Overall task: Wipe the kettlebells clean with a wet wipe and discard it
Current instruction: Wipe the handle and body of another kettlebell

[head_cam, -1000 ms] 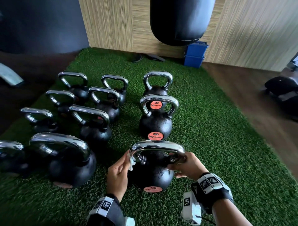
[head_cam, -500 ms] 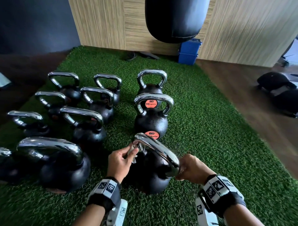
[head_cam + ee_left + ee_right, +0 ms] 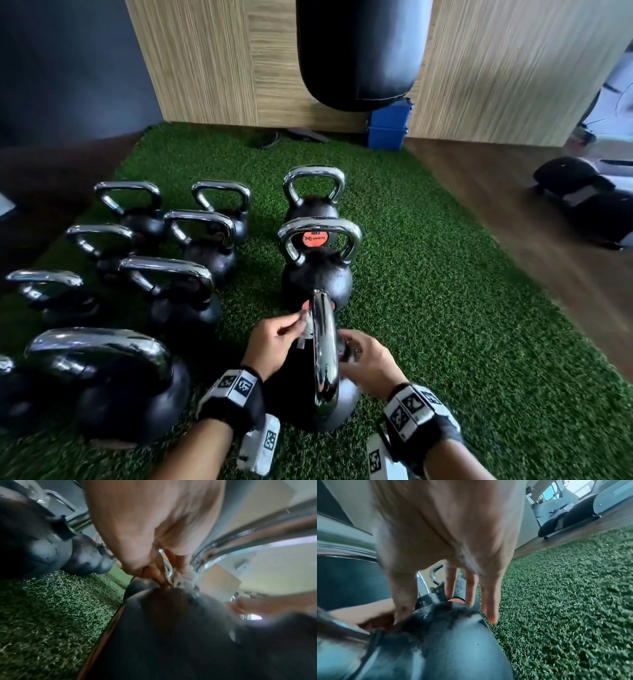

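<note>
Here our left hand point(image 3: 274, 339) pinched the wipe point(image 3: 306, 329) against the kettlebell point(image 3: 318, 387) handle point(image 3: 323, 346) — our right hand point(image 3: 368, 363), fingers straight, steadied the bell.

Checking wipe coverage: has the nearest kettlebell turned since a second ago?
Yes. The nearest kettlebell has rotated: its handle, earlier parallel to the handle of the kettlebell behind, now points toward it.

A black punching bag point(image 3: 359, 51) hangs at upper centre before a wood-panel wall point(image 3: 212, 61), blue boxes point(image 3: 388, 126) beneath it, green artificial turf point(image 3: 445, 274) covering the floor.
</note>
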